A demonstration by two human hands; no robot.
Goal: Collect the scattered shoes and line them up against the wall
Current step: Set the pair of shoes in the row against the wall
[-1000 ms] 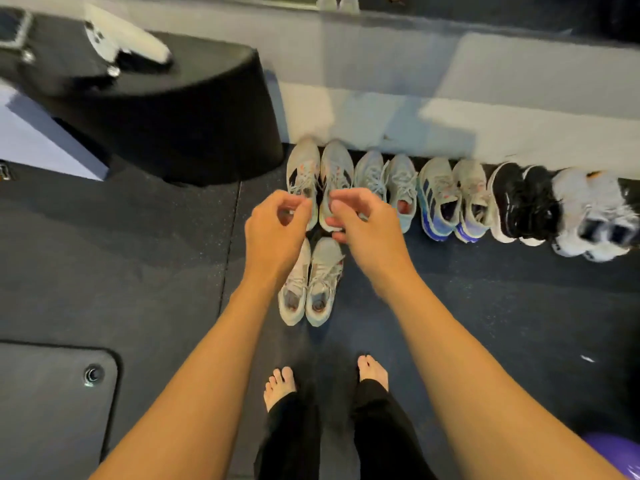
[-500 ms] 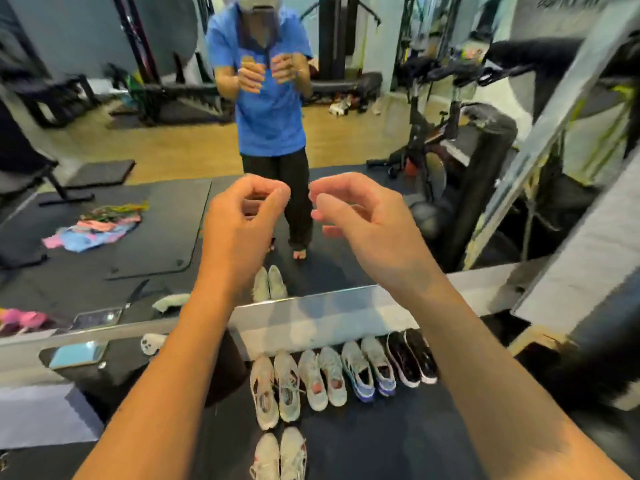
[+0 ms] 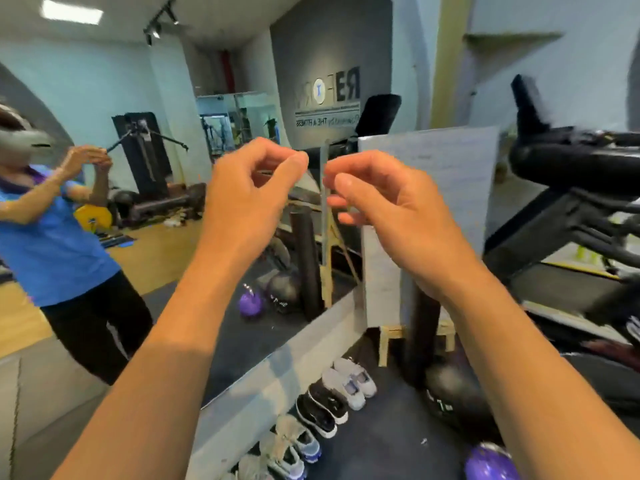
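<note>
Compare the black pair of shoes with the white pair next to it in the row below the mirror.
Colour: the black pair has dark uppers over white soles, while the white pair is mostly pale.
Place: the white pair ends the row, nearest the wooden stand. The black pair sits between it and the grey-blue pair.
Shared: both stand upright, shoes side by side, along the grey ledge under the mirror.

Shoes in a row beside the pale grey ledge (image 3: 242, 407).
I see white-grey trainers (image 3: 349, 382) farthest along it, black white-soled trainers (image 3: 322, 408) next, grey-blue trainers (image 3: 294, 445) nearest, toes toward it.
</note>
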